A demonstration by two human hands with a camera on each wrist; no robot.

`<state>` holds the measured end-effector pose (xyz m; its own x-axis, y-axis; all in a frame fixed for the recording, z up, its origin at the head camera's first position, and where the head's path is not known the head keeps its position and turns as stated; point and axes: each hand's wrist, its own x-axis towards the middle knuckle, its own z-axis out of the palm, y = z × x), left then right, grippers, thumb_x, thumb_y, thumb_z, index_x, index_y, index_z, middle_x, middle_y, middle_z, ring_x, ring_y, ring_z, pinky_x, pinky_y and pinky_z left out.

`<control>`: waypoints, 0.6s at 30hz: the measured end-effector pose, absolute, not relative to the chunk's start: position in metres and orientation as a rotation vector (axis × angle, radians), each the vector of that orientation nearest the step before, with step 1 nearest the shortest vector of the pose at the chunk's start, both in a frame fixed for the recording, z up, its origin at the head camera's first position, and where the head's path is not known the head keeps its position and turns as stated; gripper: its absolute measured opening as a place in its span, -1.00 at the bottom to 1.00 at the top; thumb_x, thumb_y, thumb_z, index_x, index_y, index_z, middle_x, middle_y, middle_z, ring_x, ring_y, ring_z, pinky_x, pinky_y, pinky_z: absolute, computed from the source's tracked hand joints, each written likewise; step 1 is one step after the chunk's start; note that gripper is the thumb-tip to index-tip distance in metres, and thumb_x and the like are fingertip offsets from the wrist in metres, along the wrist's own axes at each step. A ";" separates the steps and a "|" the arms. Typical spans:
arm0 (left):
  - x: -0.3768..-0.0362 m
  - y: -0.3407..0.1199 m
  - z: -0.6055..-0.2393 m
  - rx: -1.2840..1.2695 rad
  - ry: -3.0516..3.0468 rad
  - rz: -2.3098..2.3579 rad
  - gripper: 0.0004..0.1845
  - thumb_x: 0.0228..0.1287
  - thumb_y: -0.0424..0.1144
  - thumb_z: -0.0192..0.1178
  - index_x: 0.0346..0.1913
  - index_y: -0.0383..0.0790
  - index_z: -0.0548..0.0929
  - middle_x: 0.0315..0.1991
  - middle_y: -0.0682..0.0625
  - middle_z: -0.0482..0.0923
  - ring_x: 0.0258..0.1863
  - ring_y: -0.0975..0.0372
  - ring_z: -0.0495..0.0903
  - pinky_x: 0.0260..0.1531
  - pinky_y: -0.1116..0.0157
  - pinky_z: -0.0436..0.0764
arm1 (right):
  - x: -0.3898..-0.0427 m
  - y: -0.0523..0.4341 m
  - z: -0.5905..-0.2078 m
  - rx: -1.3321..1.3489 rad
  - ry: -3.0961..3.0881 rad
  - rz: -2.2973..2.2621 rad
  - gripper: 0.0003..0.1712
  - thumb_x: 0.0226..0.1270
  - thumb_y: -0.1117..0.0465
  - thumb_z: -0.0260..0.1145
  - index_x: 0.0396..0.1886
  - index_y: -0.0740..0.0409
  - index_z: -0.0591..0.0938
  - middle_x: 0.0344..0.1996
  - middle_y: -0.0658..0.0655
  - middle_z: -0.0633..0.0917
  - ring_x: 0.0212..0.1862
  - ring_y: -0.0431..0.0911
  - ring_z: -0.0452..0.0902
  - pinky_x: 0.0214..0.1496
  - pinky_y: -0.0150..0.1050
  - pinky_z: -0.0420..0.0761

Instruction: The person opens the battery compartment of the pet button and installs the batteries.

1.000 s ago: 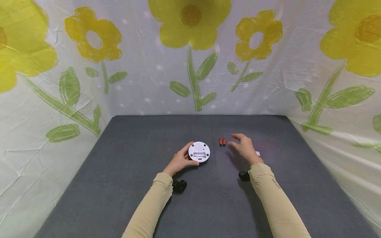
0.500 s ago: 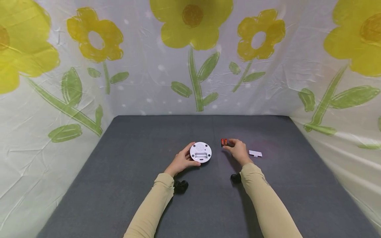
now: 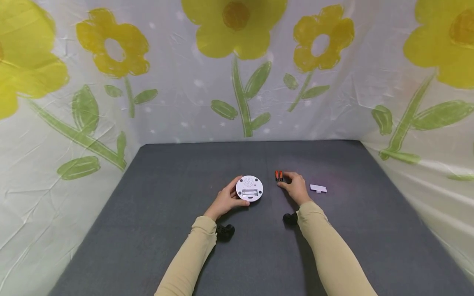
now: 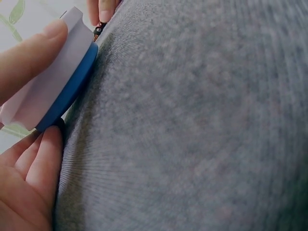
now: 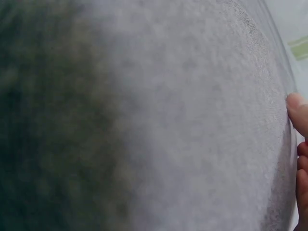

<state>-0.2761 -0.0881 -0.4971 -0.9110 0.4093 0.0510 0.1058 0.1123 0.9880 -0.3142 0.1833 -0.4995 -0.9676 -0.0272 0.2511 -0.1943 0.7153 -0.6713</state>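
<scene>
The right hand [image 3: 297, 187], open and reaching a second ago, has closed in on the two batteries [image 3: 278, 176] at frame centre, fingertips curled against them; a firm pinch cannot be told. The left hand [image 3: 226, 198] keeps its grip on the round white device [image 3: 249, 188], battery bay up. The compartment cover [image 3: 318, 188] lies right on the grey tabletop [image 3: 148, 230].

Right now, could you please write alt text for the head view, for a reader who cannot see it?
A left hand holds a round white plastic device on a grey felt table, while the right hand touches two small red batteries; a small white plastic cover lies further right.
</scene>
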 end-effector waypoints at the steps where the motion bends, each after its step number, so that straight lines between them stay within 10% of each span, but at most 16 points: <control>1: -0.278 -0.088 -0.501 0.512 2.158 1.891 0.06 -0.14 -0.44 0.47 0.44 -0.14 0.07 0.35 -0.11 0.14 0.21 0.15 0.33 0.05 0.28 0.44 | -0.314 0.183 -0.500 0.188 -2.693 1.085 -0.45 0.02 0.24 0.47 0.01 0.44 0.57 -0.02 0.40 0.55 0.06 0.25 0.38 0.15 0.06 0.28; 18: -0.280 -0.086 -0.504 0.539 2.149 1.914 0.06 -0.17 -0.47 0.47 0.43 -0.20 0.09 0.33 -0.12 0.17 0.18 0.15 0.36 0.03 0.28 0.45 | -0.316 0.180 -0.496 0.083 -2.727 1.000 -0.69 0.12 0.27 0.39 -0.18 0.42 0.67 -0.09 0.36 0.57 -0.02 0.26 0.41 0.04 0.07 0.36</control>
